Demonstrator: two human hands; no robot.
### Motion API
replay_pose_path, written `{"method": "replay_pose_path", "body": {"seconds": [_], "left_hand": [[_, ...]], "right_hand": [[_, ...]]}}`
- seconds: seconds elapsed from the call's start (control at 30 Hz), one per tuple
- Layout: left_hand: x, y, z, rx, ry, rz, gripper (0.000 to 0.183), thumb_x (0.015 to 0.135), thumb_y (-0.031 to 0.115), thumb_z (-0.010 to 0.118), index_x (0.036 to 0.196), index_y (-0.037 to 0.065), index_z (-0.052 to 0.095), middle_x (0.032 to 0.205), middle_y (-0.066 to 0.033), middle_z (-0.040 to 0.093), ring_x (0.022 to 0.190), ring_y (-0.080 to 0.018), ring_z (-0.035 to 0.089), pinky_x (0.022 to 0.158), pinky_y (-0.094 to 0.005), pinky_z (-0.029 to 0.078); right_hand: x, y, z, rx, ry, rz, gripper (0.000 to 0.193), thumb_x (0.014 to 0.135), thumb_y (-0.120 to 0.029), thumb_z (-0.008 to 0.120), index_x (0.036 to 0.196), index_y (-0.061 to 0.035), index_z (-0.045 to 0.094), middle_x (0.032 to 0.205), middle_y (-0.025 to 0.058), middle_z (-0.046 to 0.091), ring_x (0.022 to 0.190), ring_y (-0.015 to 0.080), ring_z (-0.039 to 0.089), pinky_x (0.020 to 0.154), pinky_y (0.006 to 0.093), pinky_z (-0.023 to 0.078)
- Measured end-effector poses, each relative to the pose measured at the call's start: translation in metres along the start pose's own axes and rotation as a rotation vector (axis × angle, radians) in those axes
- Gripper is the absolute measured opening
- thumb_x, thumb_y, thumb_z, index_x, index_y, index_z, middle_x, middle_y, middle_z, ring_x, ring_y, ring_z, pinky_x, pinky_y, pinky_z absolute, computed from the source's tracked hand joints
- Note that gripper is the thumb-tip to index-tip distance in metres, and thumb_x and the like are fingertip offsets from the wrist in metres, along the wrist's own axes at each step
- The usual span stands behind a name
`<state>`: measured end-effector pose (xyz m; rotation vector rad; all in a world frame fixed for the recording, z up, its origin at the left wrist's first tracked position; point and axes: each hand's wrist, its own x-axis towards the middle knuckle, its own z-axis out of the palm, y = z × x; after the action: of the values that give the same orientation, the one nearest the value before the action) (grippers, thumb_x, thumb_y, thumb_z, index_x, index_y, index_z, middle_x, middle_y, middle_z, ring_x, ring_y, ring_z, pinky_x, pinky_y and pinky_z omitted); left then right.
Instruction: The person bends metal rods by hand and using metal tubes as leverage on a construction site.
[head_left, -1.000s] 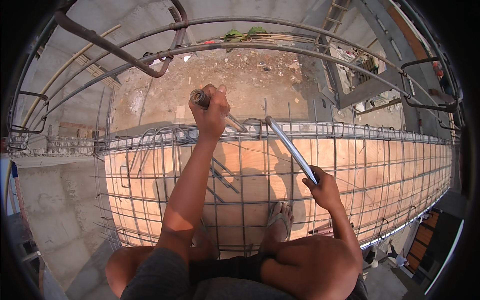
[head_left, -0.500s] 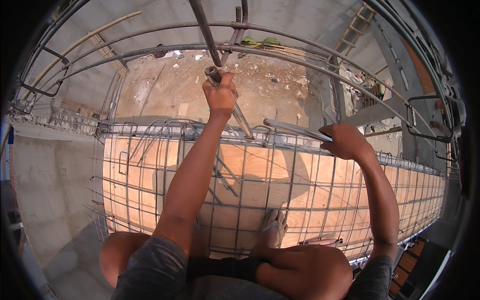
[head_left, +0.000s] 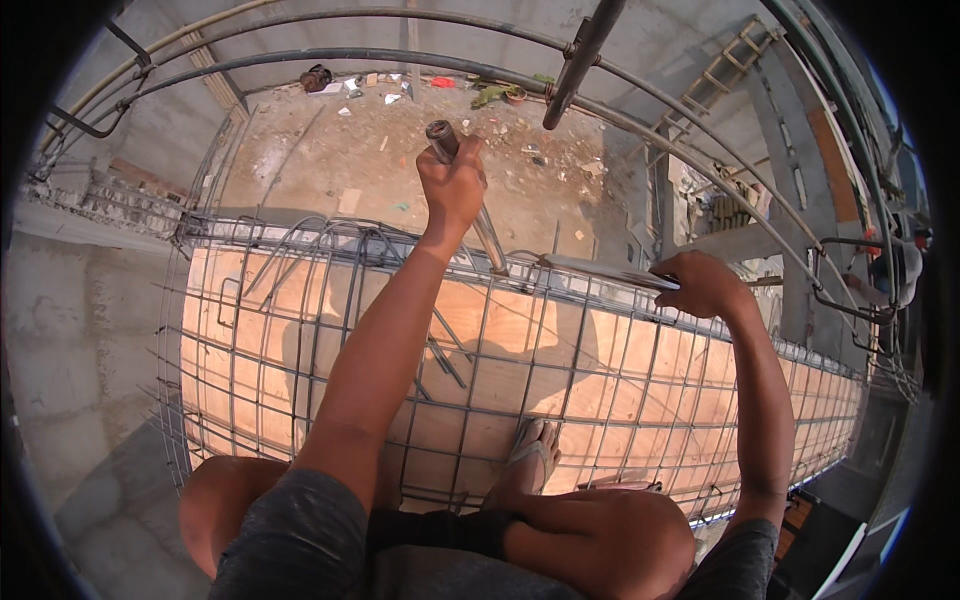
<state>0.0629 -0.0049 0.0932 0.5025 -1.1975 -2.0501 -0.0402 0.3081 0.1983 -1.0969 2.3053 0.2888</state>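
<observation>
My left hand (head_left: 455, 190) is closed around a thick metal pipe (head_left: 490, 240). The pipe leans, its open upper end above my fist and its lower end at the far edge of the rebar mesh (head_left: 480, 350). My right hand (head_left: 705, 285) grips the near end of a grey metal rod (head_left: 610, 268). This rod lies almost level along the mesh's far edge and reaches left toward the pipe's foot. Whether it is one rod or several pressed together, I cannot tell. Below the mesh are plywood boards (head_left: 400, 340), and my sandalled foot (head_left: 530, 455) rests there.
Long horizontal bars (head_left: 360, 60) cross beyond my hands, with a dark upright bar (head_left: 583, 65) among them. Loose bent rods (head_left: 440, 360) lie in the mesh. Far below is a dirt floor (head_left: 300, 150) with debris. A wooden ladder (head_left: 715, 70) leans far right; a person (head_left: 905, 265) is partly visible.
The view has shifted, so the upright bar now appears farther right. The pipe's top has tipped slightly right with my left hand. The rod in my right hand lies a little flatter.
</observation>
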Motion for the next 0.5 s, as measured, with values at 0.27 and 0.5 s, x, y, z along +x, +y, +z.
{"method": "replay_pose_path", "body": {"seconds": [0.27,0.5], "left_hand": [[0.002,0.005,-0.014,0.041,-0.003,0.071,0.031,0.088,0.018,0.069,0.069,0.010,0.046,0.053,-0.0010,0.042,0.040,-0.0121,0.039,0.040,-0.0302,0.031],[0.001,0.005,-0.016,0.014,0.041,0.084,0.028,0.086,0.019,0.070,0.072,0.011,0.048,0.055,-0.0004,0.041,0.042,-0.0124,0.039,0.041,-0.0295,0.031]], "right_hand": [[-0.016,-0.026,0.004,-0.025,0.102,0.100,0.039,0.078,-0.021,0.074,0.117,-0.0141,0.072,0.095,0.0172,0.072,0.095,0.0367,0.068,0.087,0.0463,0.053],[-0.028,-0.034,0.020,-0.086,0.185,0.054,0.035,0.081,-0.019,0.071,0.116,-0.0136,0.070,0.087,0.0177,0.071,0.087,0.0371,0.068,0.081,0.0482,0.052]]}}
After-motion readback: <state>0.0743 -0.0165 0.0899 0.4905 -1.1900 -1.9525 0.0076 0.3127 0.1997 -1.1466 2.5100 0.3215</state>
